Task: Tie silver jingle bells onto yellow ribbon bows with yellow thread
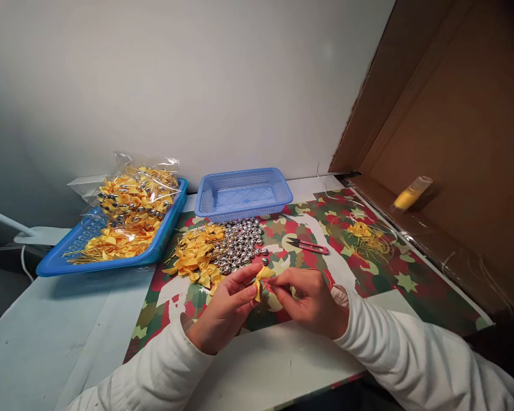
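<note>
- Gripping a yellow bow point(264, 273) between thumb and fingers of the left hand point(227, 307), just above the near part of the counter point(291, 365); judged as one piece under way, not yet finished.
- Pinching with the right hand point(312, 299) close beside that bow, grip closed, apparently on a thin strand point(267, 281) at its middle, too fine to make out for certain.
- Just beyond the fingers, on to a heap of loose bows point(195, 254) touching a spread of silver bells point(242, 242); judging by both, plenty left to work through.
- Right of the bells, past snips point(310, 246) lying on the patterned paper point(297, 228), out of either hand.
- Farther right, across to a tangle of cords point(377, 248), well apart from the bells.
- Over on the left, to a deep blue basket point(98, 270) bearing a clear bag point(139, 191) of bows and bells together, with more bows in front; likely the done share, and already sizeable.
- Behind the bells, up to a paler blue basket point(244, 214) near the wall point(223, 85).
</note>
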`<state>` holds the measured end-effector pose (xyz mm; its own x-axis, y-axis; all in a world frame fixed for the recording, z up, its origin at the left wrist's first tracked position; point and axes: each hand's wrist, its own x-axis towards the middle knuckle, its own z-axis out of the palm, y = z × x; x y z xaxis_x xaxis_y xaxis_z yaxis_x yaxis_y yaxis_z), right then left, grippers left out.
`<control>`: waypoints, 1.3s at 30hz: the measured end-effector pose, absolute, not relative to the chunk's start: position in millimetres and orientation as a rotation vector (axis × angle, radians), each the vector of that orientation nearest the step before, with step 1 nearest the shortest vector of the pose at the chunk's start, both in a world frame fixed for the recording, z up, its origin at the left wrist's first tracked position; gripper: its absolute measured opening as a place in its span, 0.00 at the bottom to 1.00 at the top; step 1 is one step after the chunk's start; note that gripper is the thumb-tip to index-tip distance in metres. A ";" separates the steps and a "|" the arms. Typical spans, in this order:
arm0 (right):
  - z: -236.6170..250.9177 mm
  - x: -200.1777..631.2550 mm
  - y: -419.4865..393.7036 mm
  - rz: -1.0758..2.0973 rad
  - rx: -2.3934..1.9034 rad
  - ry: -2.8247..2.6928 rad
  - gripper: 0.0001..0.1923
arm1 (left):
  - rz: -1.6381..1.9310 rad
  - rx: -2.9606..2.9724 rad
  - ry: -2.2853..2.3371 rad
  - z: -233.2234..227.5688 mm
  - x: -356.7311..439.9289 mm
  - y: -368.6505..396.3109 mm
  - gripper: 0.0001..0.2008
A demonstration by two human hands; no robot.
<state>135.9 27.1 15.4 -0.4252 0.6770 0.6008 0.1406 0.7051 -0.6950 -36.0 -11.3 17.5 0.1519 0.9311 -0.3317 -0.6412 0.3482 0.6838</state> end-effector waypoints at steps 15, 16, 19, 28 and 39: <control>15.6 136.6 26.9 0.693 -0.624 -1.953 0.07 | 1.180 0.454 0.803 18.5 -34.7 -11.2 0.16; 15.6 136.5 26.9 0.691 -0.624 -1.956 0.08 | 1.174 0.457 0.801 18.2 -34.5 -11.2 0.17; 16.0 136.2 26.8 0.674 -0.623 -1.965 0.08 | 1.156 0.461 0.809 17.3 -34.1 -11.4 0.18; 17.1 136.8 27.0 0.676 -0.619 -1.958 0.07 | 1.178 0.468 0.827 17.5 -35.5 -11.7 0.17; 16.0 136.1 27.2 0.687 -0.611 -1.944 0.08 | 1.185 0.424 0.820 20.5 -34.2 -11.8 0.17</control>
<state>136.1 27.2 16.0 -0.4225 0.6648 0.6161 0.1301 0.7172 -0.6846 -34.2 -11.8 20.5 0.1426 0.9307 -0.3370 -0.6439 0.3458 0.6825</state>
